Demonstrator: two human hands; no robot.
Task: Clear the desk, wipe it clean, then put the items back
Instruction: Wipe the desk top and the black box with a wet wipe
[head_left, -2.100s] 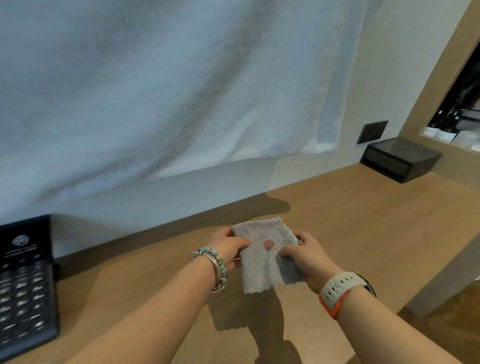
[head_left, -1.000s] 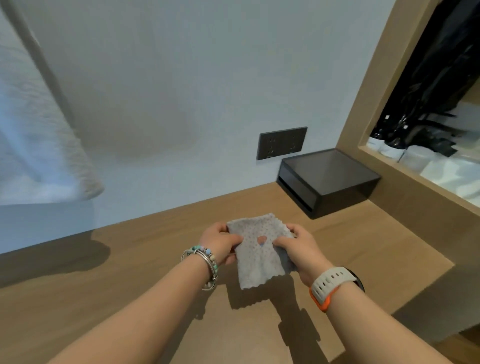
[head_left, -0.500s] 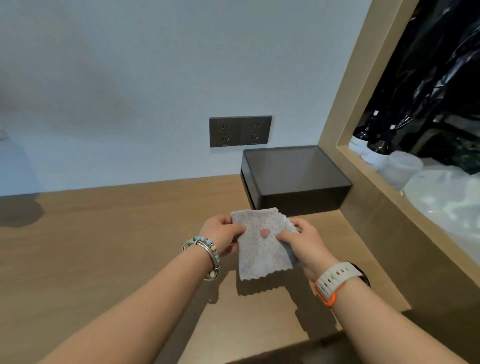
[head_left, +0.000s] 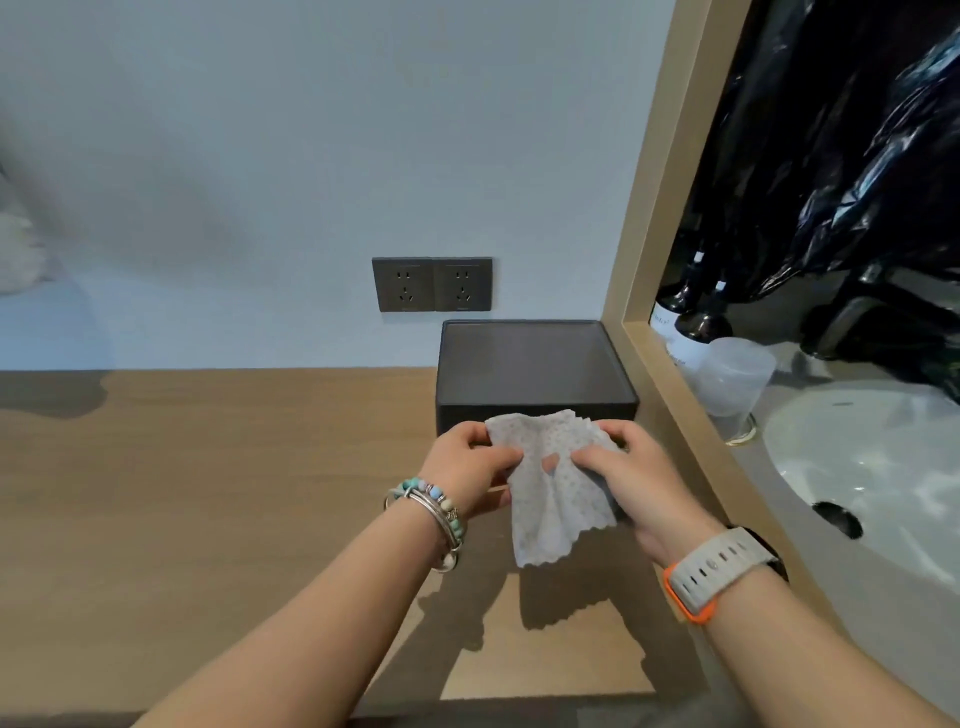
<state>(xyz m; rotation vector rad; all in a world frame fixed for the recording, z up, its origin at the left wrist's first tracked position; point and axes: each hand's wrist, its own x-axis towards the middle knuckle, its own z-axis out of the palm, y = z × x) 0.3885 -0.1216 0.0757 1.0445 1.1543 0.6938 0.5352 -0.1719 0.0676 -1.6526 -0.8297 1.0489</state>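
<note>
Over the wooden desk (head_left: 208, 493), left hand (head_left: 470, 465) and right hand (head_left: 631, 467) pinch a thin, limp cloth (head_left: 553, 483) by its top corners, likely light and floppy.

Twin wall sockets (head_left: 432, 284) — dark bottles (head_left: 700, 326) near a white sink (head_left: 857, 457).

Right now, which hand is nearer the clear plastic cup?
Right. The right hand sits left of the cup, nearer the viewer; the left hand is farther left, beyond the cloth.
</note>
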